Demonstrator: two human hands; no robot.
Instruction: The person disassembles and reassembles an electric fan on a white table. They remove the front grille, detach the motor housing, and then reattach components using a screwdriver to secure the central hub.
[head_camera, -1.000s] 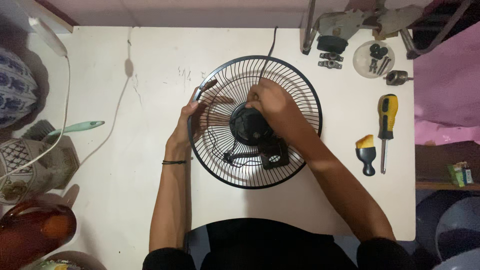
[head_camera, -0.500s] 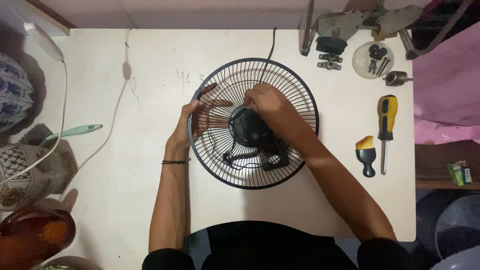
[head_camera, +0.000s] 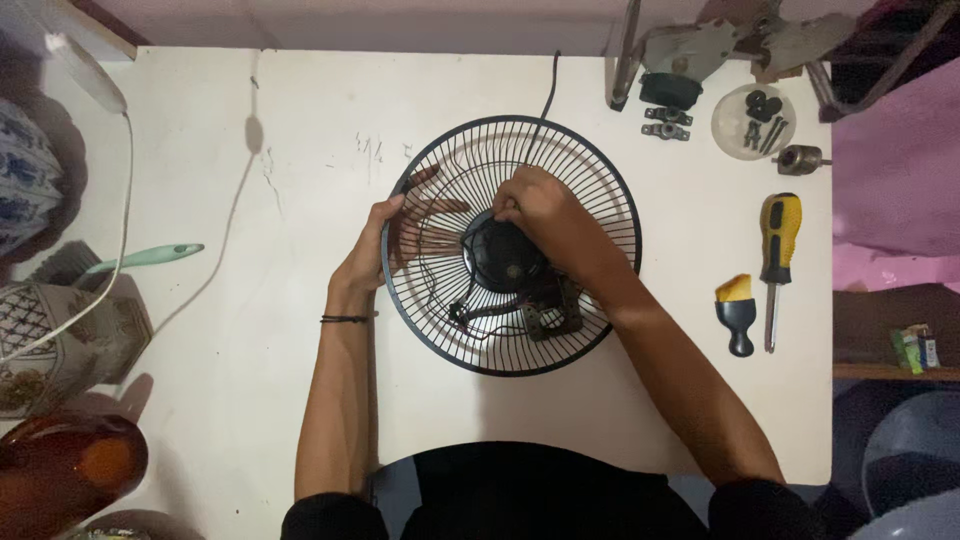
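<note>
A round black wire fan guard (head_camera: 600, 180) lies flat on the white table (head_camera: 260, 380), with a black motor housing (head_camera: 503, 255) at its centre and a black cord running off toward the back. My left hand (head_camera: 385, 240) grips the guard's left rim, fingers spread over the wires. My right hand (head_camera: 540, 205) reaches in from the right and rests on the top of the motor housing, fingers curled on it. Wires and a small black bracket (head_camera: 545, 315) show under the guard, below the motor.
Right of the fan lie a yellow-and-black screwdriver (head_camera: 776, 250) and a short stubby tool (head_camera: 738, 310). A clear dish with screws (head_camera: 755, 120) and metal parts (head_camera: 665, 100) sit at the back right. A white cable (head_camera: 125, 200), a green-handled tool (head_camera: 150, 255) and patterned jars (head_camera: 50, 330) are at left.
The view has shifted slightly, so the fan sits a little higher in frame. Both hands stay on the fan; my right hand's fingers have shifted a bit on the motor housing.
</note>
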